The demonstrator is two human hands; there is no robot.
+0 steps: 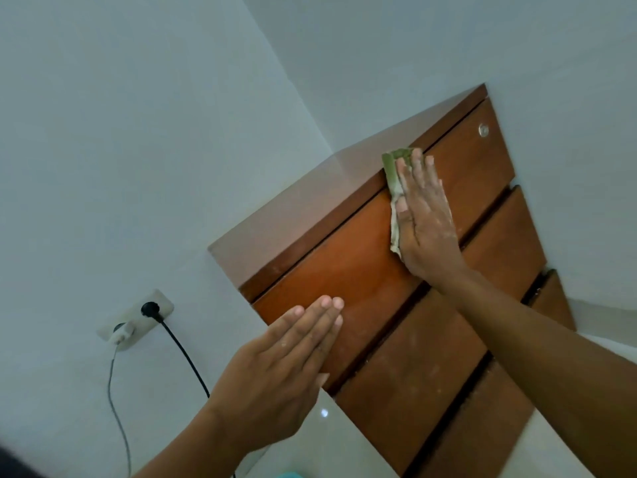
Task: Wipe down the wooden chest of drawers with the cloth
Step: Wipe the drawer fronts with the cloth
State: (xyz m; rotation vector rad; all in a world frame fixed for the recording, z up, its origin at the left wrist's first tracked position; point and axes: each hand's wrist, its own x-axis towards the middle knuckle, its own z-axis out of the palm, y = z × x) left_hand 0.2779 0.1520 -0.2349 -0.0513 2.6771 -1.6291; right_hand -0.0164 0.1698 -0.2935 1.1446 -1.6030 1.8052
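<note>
The wooden chest of drawers [348,270] stands in a room corner and appears tilted in my view, with several reddish-brown drawer fronts. My right hand [424,215] lies flat on the top drawer front, pressing a green cloth [393,174] against the wood near its upper edge. Only the cloth's left strip shows past my fingers. My left hand [286,370] is held flat with fingers together by the left end of the top drawer, holding nothing; whether it touches the wood is unclear. The lower drawer fronts look dusty.
A wall socket [136,319] left of the chest holds a black plug [151,310] and a white charger, with cables hanging down. White walls meet behind the chest. A round lock [483,130] sits on the top drawer. Glossy pale floor [324,439] lies below.
</note>
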